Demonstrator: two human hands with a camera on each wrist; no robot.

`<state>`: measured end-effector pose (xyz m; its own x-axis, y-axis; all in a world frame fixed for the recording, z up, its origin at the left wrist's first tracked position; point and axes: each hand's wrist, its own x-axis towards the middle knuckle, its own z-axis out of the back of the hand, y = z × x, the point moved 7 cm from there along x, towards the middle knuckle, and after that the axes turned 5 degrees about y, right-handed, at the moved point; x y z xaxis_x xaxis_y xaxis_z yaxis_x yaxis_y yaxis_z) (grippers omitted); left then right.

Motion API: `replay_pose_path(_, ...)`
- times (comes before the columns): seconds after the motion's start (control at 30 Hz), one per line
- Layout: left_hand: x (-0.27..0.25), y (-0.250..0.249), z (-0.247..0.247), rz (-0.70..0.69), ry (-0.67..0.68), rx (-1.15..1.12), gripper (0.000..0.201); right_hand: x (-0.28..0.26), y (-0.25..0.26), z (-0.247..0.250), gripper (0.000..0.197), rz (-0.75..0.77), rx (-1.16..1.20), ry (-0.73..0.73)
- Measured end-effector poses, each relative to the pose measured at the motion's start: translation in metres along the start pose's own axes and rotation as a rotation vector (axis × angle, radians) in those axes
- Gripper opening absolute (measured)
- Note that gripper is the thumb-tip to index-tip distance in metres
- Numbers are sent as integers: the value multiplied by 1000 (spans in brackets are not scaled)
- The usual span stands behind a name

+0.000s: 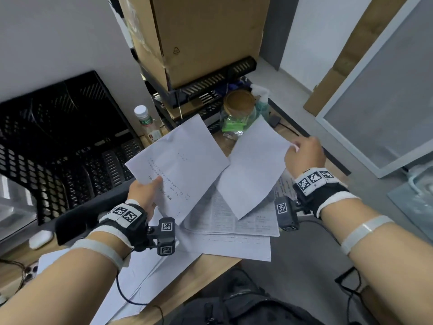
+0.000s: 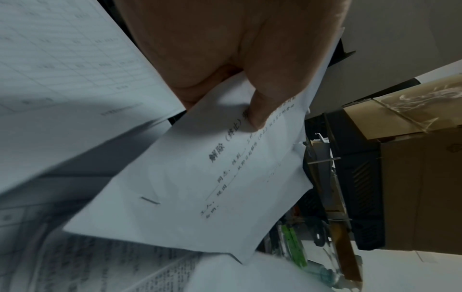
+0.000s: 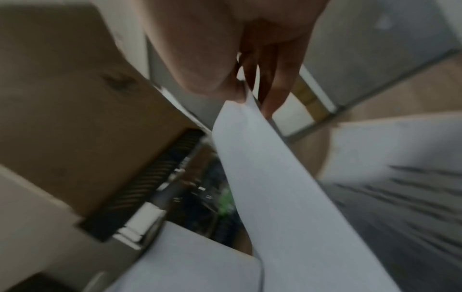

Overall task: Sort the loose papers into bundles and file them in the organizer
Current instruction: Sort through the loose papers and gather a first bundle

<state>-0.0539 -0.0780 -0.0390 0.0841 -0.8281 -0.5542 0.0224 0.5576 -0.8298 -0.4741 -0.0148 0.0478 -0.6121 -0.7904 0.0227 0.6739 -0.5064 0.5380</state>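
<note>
My left hand (image 1: 146, 191) pinches a stapled printed sheet (image 1: 178, 165) by its near edge, thumb on top, above the desk. In the left wrist view the thumb (image 2: 260, 110) presses on that printed sheet (image 2: 200, 187), and a staple shows near its corner. My right hand (image 1: 303, 156) pinches the far right edge of a blank-faced sheet (image 1: 253, 167), lifted beside the first. The right wrist view is blurred but shows fingers (image 3: 275, 92) clamping that sheet (image 3: 275, 187). Loose printed papers (image 1: 225, 221) lie underneath on the desk. The black mesh organizer (image 1: 65, 141) stands at the left.
A cardboard box (image 1: 199, 36) sits on a black tiered rack (image 1: 210, 83) at the back. A white-capped bottle (image 1: 145, 120), a cork-lidded jar (image 1: 239, 111) and a spray bottle (image 1: 262, 99) stand behind the papers. A white earbud case (image 1: 39, 239) and a phone (image 1: 30, 270) lie near left.
</note>
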Motion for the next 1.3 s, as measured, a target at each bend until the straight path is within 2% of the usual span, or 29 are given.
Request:
replay_pose_path(0.1, 5, -5, 0, -19, -3, 44, 34, -27, 59, 55, 24, 371, 3, -269)
replay_pose_path(0.17, 8, -4, 1, -21, 1, 65, 34, -67, 93, 61, 18, 669, -2, -303)
replay_pose_path(0.2, 9, -3, 1, -26, 7, 69, 34, -86, 101, 50, 14, 795, 0, -232)
replay_pose_path(0.27, 9, -3, 1, -30, 14, 78, 34, -122, 104, 1, 12, 974, -71, 55)
replay_pose_path(0.33, 6, -2, 3, -28, 23, 49, 29, -148, 85, -62, 17, 1003, -224, 378)
replay_pose_path(0.4, 3, 1, 4, -17, 38, 38, 28, -164, 57, -115, 22, 914, -336, 596)
replay_pose_path(0.47, 1, 4, 5, -11, 53, 34, 28, -174, 34, -150, 24, 810, -413, 716)
replay_pose_path(0.63, -2, 10, 8, 4, 58, 5, 23, -179, 5, -188, 23, 652, -490, 812)
replay_pose_path(0.8, -7, 3, 13, -33, 73, -40, 28, -175, 1, -190, 27, 500, -442, 941)
replay_pose_path(0.9, -9, -6, 21, -78, 116, -102, 34, -154, 19, -171, 45, 244, -80, 927)
replay_pose_path(0.97, -17, -14, 24, -100, 165, -163, 34, -141, 42, -160, 59, 17, 392, 962)
replay_pose_path(1.0, -23, -18, 24, -105, 198, -186, 33, -138, 56, -159, 62, -104, 646, 1025)
replay_pose_path(1.07, -33, -19, 27, -98, 270, -192, 32, -139, 85, -158, 48, -311, 1044, 1121)
replay_pose_path(1.13, -40, -11, 31, -69, 303, -129, 32, -132, 100, -160, 32, -380, 1147, 1060)
replay_pose_path(1.23, -50, 6, 44, -101, 335, 115, 40, -113, 87, -168, 17, -405, 1016, 795)
replay_pose_path(1.3, -54, 30, 60, -179, 308, 494, 68, -102, 60, -176, 16, -452, 852, 671)
